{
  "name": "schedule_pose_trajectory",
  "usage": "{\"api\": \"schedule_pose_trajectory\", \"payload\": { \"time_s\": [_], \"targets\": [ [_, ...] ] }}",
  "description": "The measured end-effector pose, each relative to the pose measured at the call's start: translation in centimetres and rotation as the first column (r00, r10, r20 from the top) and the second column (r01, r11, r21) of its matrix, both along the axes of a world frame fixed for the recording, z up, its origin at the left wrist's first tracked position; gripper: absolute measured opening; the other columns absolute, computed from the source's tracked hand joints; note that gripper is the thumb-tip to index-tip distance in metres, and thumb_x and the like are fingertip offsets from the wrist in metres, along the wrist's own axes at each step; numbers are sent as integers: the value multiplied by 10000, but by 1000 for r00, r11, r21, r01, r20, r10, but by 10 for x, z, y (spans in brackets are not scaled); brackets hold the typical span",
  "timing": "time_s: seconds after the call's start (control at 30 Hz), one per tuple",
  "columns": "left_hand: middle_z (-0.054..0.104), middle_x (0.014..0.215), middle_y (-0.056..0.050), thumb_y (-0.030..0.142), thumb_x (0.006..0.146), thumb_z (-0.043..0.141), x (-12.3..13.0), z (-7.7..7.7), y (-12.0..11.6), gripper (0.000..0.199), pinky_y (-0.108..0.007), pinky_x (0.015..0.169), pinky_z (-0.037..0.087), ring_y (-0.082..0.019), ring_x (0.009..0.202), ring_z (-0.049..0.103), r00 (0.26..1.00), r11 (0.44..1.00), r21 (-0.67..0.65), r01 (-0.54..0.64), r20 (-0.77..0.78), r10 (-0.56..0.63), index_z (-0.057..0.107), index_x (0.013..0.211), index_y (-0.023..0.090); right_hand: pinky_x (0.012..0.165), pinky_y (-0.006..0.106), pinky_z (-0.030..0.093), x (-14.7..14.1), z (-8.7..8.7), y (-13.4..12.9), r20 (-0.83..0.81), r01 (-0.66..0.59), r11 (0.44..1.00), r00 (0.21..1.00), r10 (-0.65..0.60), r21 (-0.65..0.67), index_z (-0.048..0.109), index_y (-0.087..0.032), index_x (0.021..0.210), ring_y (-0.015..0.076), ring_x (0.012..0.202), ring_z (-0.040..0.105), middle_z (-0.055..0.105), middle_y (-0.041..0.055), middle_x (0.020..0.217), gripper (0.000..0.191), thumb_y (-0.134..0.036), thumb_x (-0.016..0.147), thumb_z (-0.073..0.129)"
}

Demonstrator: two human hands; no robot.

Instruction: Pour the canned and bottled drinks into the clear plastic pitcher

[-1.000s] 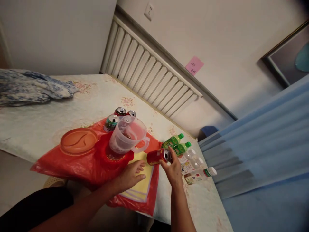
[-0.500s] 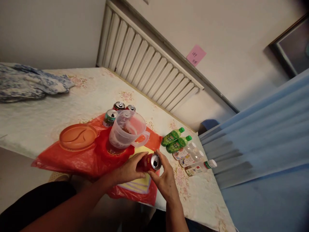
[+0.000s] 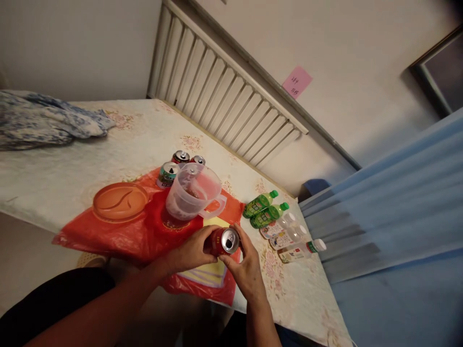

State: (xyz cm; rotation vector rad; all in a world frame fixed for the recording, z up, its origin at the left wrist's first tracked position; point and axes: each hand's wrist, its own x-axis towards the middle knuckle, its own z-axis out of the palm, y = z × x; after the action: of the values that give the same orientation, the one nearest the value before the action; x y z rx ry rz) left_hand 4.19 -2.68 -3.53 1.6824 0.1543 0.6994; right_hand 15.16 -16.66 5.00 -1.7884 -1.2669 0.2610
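Note:
Between both hands is a red drink can [image 3: 219,240], its open top tilted toward me. My left hand [image 3: 195,249] grips it from the left, and my right hand [image 3: 246,264] closes on it from the right. Below the can lies a yellow cloth [image 3: 210,275] on red plastic sheeting [image 3: 104,241]. Just beyond my left hand stands a clear plastic pitcher [image 3: 193,190] with some dark liquid inside. Behind the pitcher are a teal can [image 3: 167,174], a dark red can [image 3: 181,157] and another red can [image 3: 198,160], partly hidden.
An orange divided dish [image 3: 120,201] sits left of the pitcher. To the right stand green-labelled bottles [image 3: 265,216] and clear bottles [image 3: 291,255]. Crumpled patterned fabric [image 3: 47,120] lies at the far left. A radiator [image 3: 224,91] and a blue curtain [image 3: 398,207] border the flowered table [image 3: 144,127].
The can has shifted very slightly left and up in view, still in both hands. The view itself has moved a little; the things on the table look unchanged.

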Motion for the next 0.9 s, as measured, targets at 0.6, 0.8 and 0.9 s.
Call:
{"api": "schedule_pose_trajectory", "payload": {
  "time_s": [0.6, 0.8, 0.9],
  "targets": [
    [583, 1365, -73, 145, 666, 726, -14, 0, 4, 729, -428, 1084, 435, -272, 1246, 551, 997, 999, 3, 41, -62, -41, 483, 1347, 244, 1129, 506, 422, 0, -6, 6, -58, -33, 999, 998, 32, -11, 569, -248, 1389, 313, 1296, 565, 615, 96, 1382, 751, -267, 690, 843],
    [583, 1368, -66, 132, 646, 731, -15, 0, 4, 752, -430, 1099, 413, -273, 1252, 544, 996, 999, 27, 29, -83, -27, 488, 1349, 245, 1130, 527, 417, -1, -9, 6, -65, -30, 999, 997, 31, 14, 592, -250, 1366, 323, 1287, 571, 630, 96, 1363, 735, -282, 679, 851],
    [585, 1366, -60, 128, 644, 729, -17, 5, 4, 748, -426, 1103, 406, -272, 1252, 542, 996, 999, 32, 20, -87, -17, 495, 1344, 248, 1133, 515, 418, 0, -9, 6, -129, -48, 999, 990, 50, 16, 587, -251, 1368, 322, 1294, 566, 622, 100, 1374, 756, -309, 668, 867]
  ]
}}
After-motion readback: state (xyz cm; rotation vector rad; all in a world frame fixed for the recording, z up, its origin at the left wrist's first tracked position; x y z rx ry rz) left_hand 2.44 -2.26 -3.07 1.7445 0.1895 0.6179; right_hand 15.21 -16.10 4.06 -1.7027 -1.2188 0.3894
